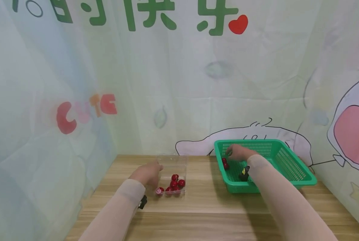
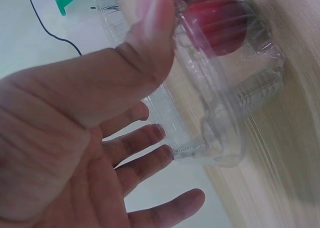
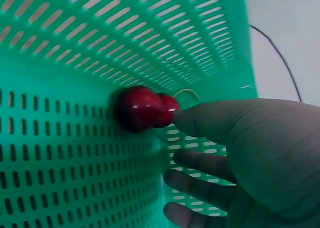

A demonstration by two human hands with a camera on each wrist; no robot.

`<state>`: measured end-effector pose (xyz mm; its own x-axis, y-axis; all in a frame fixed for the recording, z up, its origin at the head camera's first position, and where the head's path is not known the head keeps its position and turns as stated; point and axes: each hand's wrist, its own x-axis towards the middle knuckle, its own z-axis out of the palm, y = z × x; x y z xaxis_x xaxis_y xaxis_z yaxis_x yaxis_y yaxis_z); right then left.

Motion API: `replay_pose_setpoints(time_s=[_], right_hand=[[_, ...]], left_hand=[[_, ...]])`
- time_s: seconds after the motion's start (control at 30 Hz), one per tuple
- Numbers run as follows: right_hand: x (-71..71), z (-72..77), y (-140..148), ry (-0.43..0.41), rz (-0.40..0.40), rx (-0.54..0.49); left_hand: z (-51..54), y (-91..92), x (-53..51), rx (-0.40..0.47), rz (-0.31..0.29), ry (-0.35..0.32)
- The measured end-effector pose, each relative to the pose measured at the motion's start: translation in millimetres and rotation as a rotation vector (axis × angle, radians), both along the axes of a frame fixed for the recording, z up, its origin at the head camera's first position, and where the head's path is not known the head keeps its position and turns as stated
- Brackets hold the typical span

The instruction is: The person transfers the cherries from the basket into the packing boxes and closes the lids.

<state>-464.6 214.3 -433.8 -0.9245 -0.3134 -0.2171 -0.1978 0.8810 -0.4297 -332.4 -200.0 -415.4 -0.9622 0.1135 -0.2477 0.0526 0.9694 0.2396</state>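
Note:
A clear plastic box with its lid tipped back stands on the table, several red cherries inside. My left hand is at its left side. In the left wrist view, the thumb lies against the box wall, while the other fingers spread loosely beside it. My right hand reaches into a green slotted basket. Two cherries lie against the basket's wall in the right wrist view. The right thumb tip is close to the smaller-looking cherry; whether they touch I cannot tell. The right fingers are relaxed and apart.
Both containers stand on a wood-grain table, the basket to the right of the box. A printed curtain hangs directly behind the table and along its sides. A dark wrist device shows under the left sleeve.

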Motion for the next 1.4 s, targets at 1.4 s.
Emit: replay_pose_setpoints(time_s=[1.4], right_hand=[[28.0, 70.6, -63, 0.298, 0.021, -0.061]], left_hand=[[1.0, 1.7, 1.4, -0.01, 0.002, 0.009]])
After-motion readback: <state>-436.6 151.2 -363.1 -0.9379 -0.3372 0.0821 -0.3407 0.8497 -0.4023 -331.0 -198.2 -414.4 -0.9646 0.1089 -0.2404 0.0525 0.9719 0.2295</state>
